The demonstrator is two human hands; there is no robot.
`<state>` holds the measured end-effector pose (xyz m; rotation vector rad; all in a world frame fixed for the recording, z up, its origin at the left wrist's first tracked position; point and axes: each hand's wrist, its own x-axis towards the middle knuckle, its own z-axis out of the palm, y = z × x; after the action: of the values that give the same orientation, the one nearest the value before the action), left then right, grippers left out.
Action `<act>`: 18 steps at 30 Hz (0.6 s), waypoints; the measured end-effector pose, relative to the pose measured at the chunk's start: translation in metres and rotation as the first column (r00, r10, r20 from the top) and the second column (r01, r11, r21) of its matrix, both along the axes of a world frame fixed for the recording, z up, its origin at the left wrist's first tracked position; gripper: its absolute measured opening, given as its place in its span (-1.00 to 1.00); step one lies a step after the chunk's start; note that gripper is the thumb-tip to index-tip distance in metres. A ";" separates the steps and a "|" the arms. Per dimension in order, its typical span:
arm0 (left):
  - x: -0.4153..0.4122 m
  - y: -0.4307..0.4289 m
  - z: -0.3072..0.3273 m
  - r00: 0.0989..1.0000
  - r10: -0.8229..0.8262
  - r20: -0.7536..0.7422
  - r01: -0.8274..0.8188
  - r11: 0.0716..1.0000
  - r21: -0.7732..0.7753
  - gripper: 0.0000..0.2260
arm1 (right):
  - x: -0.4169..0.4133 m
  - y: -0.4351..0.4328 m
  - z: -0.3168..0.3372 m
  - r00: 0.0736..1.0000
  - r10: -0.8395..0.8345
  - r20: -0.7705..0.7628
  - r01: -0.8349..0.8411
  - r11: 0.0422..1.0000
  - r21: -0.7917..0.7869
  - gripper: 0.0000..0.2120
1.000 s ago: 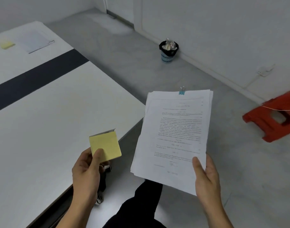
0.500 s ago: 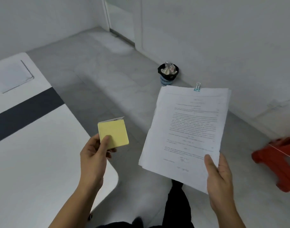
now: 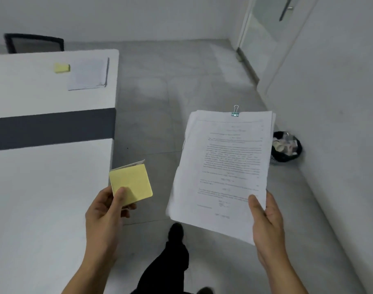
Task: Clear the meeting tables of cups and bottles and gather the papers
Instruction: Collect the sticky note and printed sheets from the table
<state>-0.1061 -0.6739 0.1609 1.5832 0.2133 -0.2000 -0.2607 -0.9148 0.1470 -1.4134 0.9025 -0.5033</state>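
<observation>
two hands are raised over the grey tiled floor (image 3: 181, 81), both full. the left hand (image 3: 106, 211), at about seven o'clock, pinches a square pad of yellow sticky notes (image 3: 131, 183) between thumb and fingers. the right hand (image 3: 266, 221), at about five o'clock, grips the lower right corner of a thick stack of white printed pages (image 3: 225, 166), bound at its top edge by a small teal binder clip (image 3: 235, 112). at ten o'clock, on the white table with a dark grey band (image 3: 43, 209), lie a second small yellow pad (image 3: 62, 67) and, just beside it, a white sheaf of paper (image 3: 89, 74). at three o'clock a black waste bin full of rubbish (image 3: 287, 148) stands against the wall.
</observation>
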 end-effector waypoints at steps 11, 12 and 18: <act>0.231 -0.112 -0.017 0.959 0.280 -0.045 -0.283 0.957 -0.069 -0.86 | 0.286 -0.126 0.006 0.961 0.276 0.007 -0.276 0.961 -0.002 -0.72; 0.256 -0.121 -0.010 0.957 0.288 -0.034 -0.290 0.954 -0.078 -0.86 | 0.310 -0.137 0.011 0.959 0.284 0.014 -0.284 0.959 0.001 -0.72; 0.386 -0.164 0.005 0.938 0.345 0.008 -0.343 0.935 -0.091 -0.86 | 0.454 -0.189 0.004 0.941 0.335 0.049 -0.337 0.941 0.040 -0.73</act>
<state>0.2801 -0.8378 0.1661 1.4331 0.4535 0.0824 0.1932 -1.1034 0.1515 -1.4701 0.6173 -0.2494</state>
